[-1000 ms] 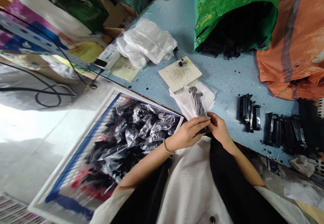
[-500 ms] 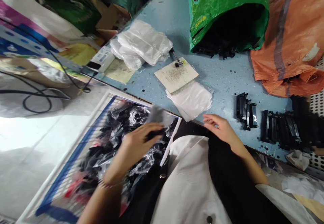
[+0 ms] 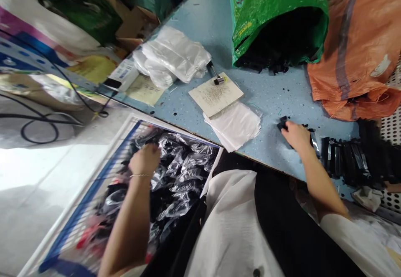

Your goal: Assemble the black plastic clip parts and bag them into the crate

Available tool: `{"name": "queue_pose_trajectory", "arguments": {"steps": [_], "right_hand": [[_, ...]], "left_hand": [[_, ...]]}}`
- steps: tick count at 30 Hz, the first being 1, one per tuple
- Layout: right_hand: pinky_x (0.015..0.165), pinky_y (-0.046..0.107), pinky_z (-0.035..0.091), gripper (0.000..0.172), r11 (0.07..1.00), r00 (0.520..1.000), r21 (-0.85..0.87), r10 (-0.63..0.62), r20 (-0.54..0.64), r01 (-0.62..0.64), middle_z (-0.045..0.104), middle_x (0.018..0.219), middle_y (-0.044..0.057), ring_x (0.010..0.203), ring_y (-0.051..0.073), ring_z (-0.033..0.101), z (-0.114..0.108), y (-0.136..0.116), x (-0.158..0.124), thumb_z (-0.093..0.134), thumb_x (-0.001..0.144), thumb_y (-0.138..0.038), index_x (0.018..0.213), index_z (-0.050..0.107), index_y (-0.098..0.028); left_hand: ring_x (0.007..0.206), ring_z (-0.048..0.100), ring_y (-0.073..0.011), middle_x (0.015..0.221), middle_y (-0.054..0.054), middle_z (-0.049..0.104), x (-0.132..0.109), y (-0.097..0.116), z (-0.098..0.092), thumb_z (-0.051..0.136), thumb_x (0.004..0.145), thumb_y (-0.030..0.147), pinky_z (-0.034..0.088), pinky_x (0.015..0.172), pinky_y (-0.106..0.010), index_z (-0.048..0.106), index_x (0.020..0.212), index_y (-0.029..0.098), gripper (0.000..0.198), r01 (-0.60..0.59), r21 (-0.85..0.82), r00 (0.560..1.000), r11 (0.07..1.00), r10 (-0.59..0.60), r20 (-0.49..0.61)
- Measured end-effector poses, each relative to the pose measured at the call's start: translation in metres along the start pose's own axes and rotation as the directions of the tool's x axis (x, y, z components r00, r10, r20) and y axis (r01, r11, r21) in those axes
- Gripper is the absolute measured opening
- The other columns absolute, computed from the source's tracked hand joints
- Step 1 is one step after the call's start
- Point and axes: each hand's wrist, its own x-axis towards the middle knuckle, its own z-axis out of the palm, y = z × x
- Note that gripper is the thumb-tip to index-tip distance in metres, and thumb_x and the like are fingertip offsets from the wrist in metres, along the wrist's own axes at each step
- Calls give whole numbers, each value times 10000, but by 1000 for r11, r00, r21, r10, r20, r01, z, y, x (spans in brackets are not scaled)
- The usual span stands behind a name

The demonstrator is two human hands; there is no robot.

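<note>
Pinching a black plastic part [image 3: 282,124] above the blue tabletop [image 3: 269,85], the right hand [image 3: 297,136] could drop it through a loose grip; the left hand [image 3: 144,159] is over bagged parts [image 3: 178,162], its fingers' state unclear.

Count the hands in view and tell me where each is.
2: the left hand over the basket of bagged black items, the right hand gripping a black piece above the table.
</note>
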Motion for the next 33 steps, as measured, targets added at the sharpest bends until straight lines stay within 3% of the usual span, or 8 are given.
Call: {"name": "queue_pose_trajectory", "arguments": {"steps": [3, 6, 9, 14, 18, 22, 27, 33], "right_hand": [[769, 349, 484, 370, 972, 972, 45, -232, 37, 230, 787, 990, 127, 889, 284, 738, 13, -18, -35, 484, 984, -269, 1311, 656, -249], [740, 324, 472, 403, 917, 922, 132, -385, 49, 376, 768, 1091, 83, 904, 254, 724, 27, -16, -65, 436, 996, -214, 1339, 627, -301], [752, 336, 483, 275, 912, 929, 186, -371, -13, 367, 724, 1109, 92, 962, 270, 697, 40, 4, -76, 457, 1016, -334, 1181, 672, -283], [815, 397, 511, 212, 801, 987, 578, -99, -128, 155, 711, 986, 97, 922, 277, 676, 61, 35, -67, 616, 908, -383, 1049, 610, -224], [691, 338, 542, 379, 121, 996, 992, -83, 45, -35, 707, 851, 17, 752, 205, 665, 70, 22, -63, 721, 799, -479, 1083, 640, -241], [551, 265, 556, 237, -405, 894, 814, -344, 286, -417, 721, 838, 29, 705, 175, 671, 78, -19, -64, 750, 776, -363, 968, 694, -235], [431, 168, 522, 72, -448, 725, 616, -611, 318, -648, 655, 821, 34, 607, 106, 544, 94, -58, -52, 639, 857, -243, 897, 651, -185], [547, 232, 532, 178, -222, 962, 967, -264, 64, -125, 600, 741, -5, 647, 137, 551, 82, -78, -49, 667, 842, -391, 825, 616, -221]], "left_hand": [[889, 689, -241, 974, -107, 747, 7, 96, 26, 515, 956, 330, 546, 813, -332, 731, 984, 162, 275, -246, -142, 964, 959, 227, -137], [1008, 665, -262, 1069, -136, 718, 5, 200, 60, 588, 939, 264, 553, 924, -384, 735, 1014, 167, 192, -591, -267, 807, 762, 549, -218], [990, 645, -283, 1048, -174, 691, 10, 259, 81, 602, 891, 121, 564, 830, -399, 704, 847, 146, 114, -611, -229, 791, 758, 578, -201], [731, 625, -182, 784, -47, 664, 46, 250, 76, 729, 798, 168, 524, 696, -307, 593, 689, 176, 175, -369, -545, 903, 753, 429, -20], [603, 617, -138, 661, 8, 660, 63, 230, 75, 630, 798, 130, 503, 591, -249, 612, 768, 174, 56, -182, -759, 919, 625, 382, 94], [956, 724, -192, 1010, -97, 769, 61, 225, 83, 464, 777, 2, 589, 894, -352, 715, 905, 139, 313, -449, -689, 841, 570, 530, -109], [1298, 615, -233, 1373, -174, 638, 42, 219, 74, 427, 877, 22, 510, 1127, -430, 622, 1354, 121, 525, -685, -525, 714, 505, 610, -345], [1374, 566, -203, 1481, -149, 559, -29, 225, 52, 362, 951, 16, 520, 1142, -378, 349, 1590, 217, 670, -881, -436, 382, 186, 823, -421]]}}
